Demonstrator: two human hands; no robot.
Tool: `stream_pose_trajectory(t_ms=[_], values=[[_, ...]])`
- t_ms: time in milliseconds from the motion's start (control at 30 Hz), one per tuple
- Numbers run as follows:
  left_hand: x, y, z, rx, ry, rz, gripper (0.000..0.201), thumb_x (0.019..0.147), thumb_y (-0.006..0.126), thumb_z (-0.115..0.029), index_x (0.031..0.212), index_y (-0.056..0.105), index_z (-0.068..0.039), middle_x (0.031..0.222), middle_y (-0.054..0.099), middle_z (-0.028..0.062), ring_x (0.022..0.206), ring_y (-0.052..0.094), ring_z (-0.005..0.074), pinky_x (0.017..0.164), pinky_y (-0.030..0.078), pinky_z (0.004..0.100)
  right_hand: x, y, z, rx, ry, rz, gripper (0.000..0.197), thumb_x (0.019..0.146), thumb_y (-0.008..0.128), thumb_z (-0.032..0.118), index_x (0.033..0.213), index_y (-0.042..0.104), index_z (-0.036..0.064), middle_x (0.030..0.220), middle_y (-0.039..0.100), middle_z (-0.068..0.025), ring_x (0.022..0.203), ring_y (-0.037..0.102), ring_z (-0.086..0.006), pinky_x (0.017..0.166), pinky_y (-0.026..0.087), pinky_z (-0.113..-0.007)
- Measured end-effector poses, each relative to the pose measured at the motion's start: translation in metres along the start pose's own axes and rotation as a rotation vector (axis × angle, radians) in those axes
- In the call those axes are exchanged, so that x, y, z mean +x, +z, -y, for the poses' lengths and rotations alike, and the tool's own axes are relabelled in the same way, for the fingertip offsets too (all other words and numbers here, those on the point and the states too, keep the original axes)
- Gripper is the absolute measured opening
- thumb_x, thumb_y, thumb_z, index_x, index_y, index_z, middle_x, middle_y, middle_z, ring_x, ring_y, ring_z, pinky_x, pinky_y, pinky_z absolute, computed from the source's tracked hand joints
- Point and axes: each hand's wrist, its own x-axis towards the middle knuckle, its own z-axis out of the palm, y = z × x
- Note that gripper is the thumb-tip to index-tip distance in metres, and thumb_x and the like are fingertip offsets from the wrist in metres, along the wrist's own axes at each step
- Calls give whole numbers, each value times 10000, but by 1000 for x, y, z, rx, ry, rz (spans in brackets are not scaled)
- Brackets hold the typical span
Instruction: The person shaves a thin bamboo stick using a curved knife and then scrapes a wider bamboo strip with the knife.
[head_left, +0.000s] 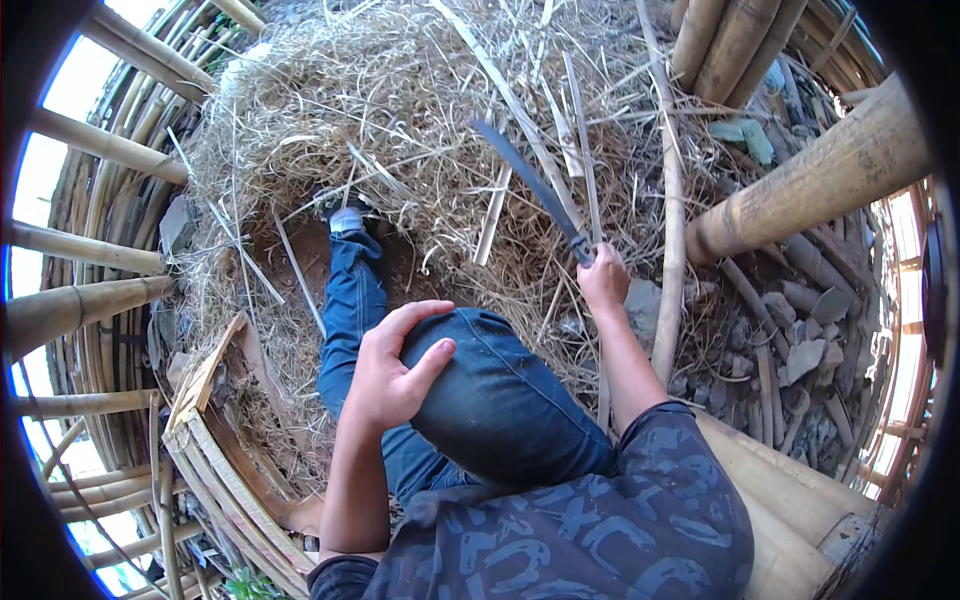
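Observation:
My right hand (604, 277) is closed round the dark handle of a long machete (535, 187). Its blade slants up and to the left over a heap of pale shavings. A thin bamboo strip (583, 140) stands just beyond that hand; whether the fingers touch it I cannot tell. My left hand (395, 368) rests on my bent knee in blue jeans (490, 400), thumb and fingers apart, holding nothing. The heap of bamboo shavings (350, 110) spreads in front of me, with several split strips (493, 215) lying on it.
Thick bamboo poles (820, 165) rise at the right, above rubble and stones (805, 345). A long thin pole (672, 220) lies right of my hand. At the left are a wooden frame (225, 480) and a bamboo wall (95, 215). A broad bamboo piece (790, 490) lies beside me.

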Motion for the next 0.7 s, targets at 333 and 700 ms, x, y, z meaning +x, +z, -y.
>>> stream_pose_trajectory(t_ms=[333,700], values=[[-5,-1,4,6,55,-20,350,827,633,-169,1133,612,-1,1024,663,122,967,614,170,878,460,291,-3,-23,8,419,108,125,191,709,691,122,850,619,17,675,632,-130,611,620,-287,590,479,-395],[-8,-5,-9,178,19,-92,414,871,633,-247,1175,571,28,1038,654,189,1029,622,293,910,456,340,12,-118,121,1229,482,411,200,688,660,-28,867,573,-3,813,639,-64,707,616,-133,676,503,-266]])
